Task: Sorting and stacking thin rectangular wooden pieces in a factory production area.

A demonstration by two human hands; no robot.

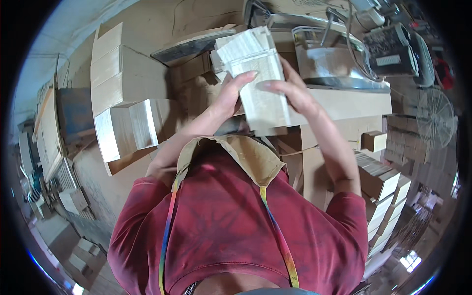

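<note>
Both hands grip one pale wooden board point(265, 98), held upright in front of the chest. The left hand point(231, 93) curls around its left edge, the right hand point(290, 91) around its right edge, fingers closed on it. Stacks of boards point(123, 98) lie on the bench's left side, a machine point(339, 59) at its far right corner.

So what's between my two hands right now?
A stack of pale thin wooden boards, gripped by the left hand and right hand on either side, as the head view shows.
</note>
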